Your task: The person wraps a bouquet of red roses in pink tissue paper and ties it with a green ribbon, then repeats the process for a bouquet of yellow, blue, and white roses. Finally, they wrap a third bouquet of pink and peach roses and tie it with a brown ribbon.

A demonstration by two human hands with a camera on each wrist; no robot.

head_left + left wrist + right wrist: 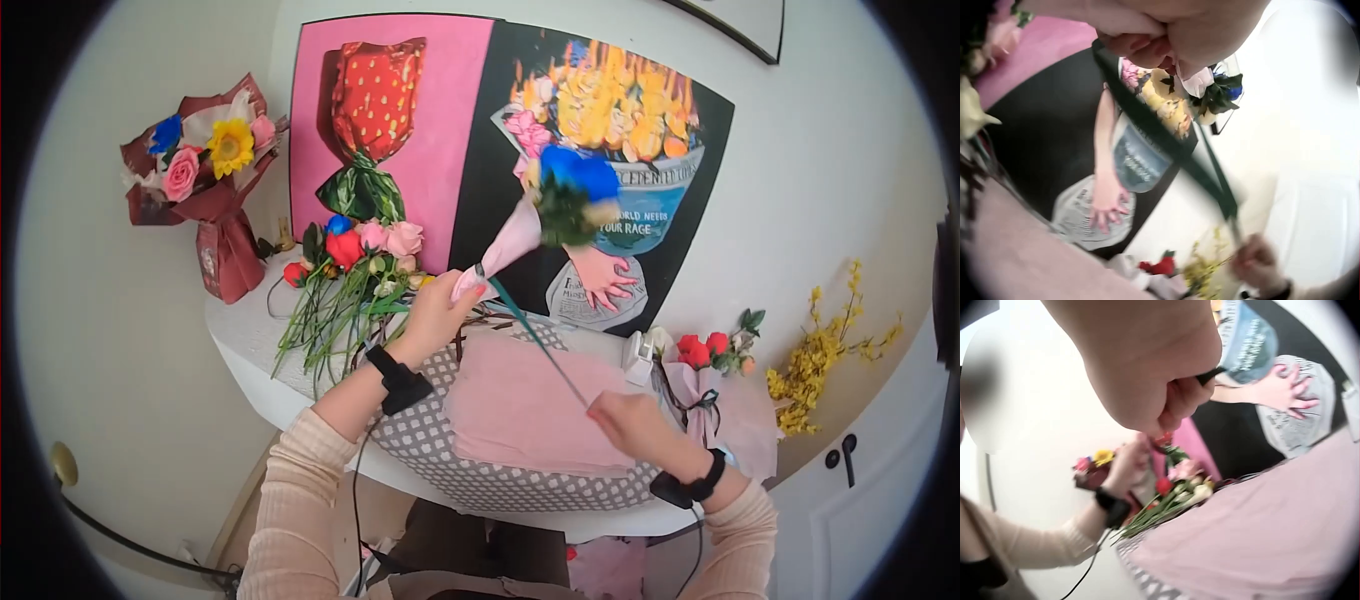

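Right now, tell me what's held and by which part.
Left hand grips the blue-flower bouquet by its pink-wrapped base; right hand holds the green ribbon at its lower visible end.

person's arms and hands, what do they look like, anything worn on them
The left hand and right hand are ungloved. The cream, ribbed sleeves end short of the wrists. Each wrist has a black strap with a boxy black unit, and a thin dark cable hangs below each.
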